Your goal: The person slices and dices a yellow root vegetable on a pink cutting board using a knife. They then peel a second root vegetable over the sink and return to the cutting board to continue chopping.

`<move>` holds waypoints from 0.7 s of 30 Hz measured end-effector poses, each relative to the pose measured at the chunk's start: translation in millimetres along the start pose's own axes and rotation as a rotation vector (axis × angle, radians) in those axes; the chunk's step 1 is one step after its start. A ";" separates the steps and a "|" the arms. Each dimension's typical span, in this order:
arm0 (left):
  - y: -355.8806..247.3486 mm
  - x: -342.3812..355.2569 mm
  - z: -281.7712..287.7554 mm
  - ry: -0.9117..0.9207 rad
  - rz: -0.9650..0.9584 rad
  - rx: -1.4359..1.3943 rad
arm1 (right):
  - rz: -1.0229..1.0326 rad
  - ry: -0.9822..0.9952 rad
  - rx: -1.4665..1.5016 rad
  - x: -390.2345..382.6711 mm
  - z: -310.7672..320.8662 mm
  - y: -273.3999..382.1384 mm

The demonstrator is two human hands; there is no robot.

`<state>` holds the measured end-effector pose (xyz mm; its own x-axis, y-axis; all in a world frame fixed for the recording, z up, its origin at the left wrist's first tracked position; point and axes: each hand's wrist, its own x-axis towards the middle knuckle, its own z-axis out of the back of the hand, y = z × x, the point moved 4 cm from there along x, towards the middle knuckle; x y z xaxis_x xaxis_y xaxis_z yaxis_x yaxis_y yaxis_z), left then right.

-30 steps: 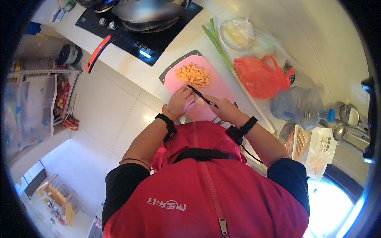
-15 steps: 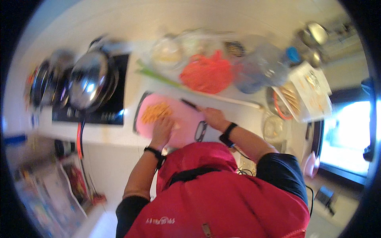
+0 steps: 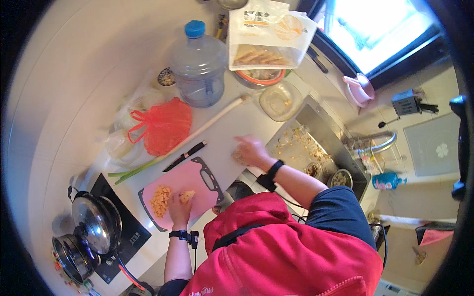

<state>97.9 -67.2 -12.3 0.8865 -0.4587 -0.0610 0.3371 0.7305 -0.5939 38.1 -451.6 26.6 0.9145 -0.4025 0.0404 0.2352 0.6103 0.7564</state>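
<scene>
On the pink cutting board (image 3: 199, 199) lies a pile of small yellow-orange diced pieces (image 3: 160, 201), perhaps a root vegetable. My left hand (image 3: 179, 212) rests on the board beside the pile, its fingers closed at a larger pale yellow chunk (image 3: 187, 197). Past the board's far edge, a black-handled knife (image 3: 185, 156) lies on the counter. To the right of the board, my right hand (image 3: 254, 150) is over the counter, with one finger stretched out. Below its fingers shows a mottled greyish clump (image 3: 240, 158), too blurred to name.
A long green onion (image 3: 207, 124), red plastic bag (image 3: 170, 127) and large water bottle (image 3: 200, 74) stand beyond the board. At the right is the sink (image 3: 316, 111) holding scraps, with a clear tray (image 3: 280, 101) beside it. The hob carries a lidded pan (image 3: 94, 222).
The view has turned toward the sink. My right hand has left the knife at the board's far edge and moved right over the counter. My left hand stays by the diced pieces.
</scene>
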 end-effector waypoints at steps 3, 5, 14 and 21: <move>-2.9 0.6 0.6 -0.091 -0.074 0.055 | 0.007 -0.352 -0.267 -17.2 94.1 -49.1; -2.2 0.6 1.4 -0.124 -0.072 0.119 | -0.112 -0.473 -0.420 -14.7 153.0 -84.3; -10.9 9.5 8.8 -0.005 0.148 0.300 | -0.296 -0.686 -0.658 138.7 330.2 -199.9; -26.2 18.2 6.1 0.108 0.379 0.328 | -0.408 -0.574 -0.786 244.0 383.0 -262.1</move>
<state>107.1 -91.6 7.0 0.9337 -0.1682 -0.3160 0.0956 0.9679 -0.2325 73.5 -971.0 88.3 0.4732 -0.8142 0.3364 0.8250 0.5435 0.1548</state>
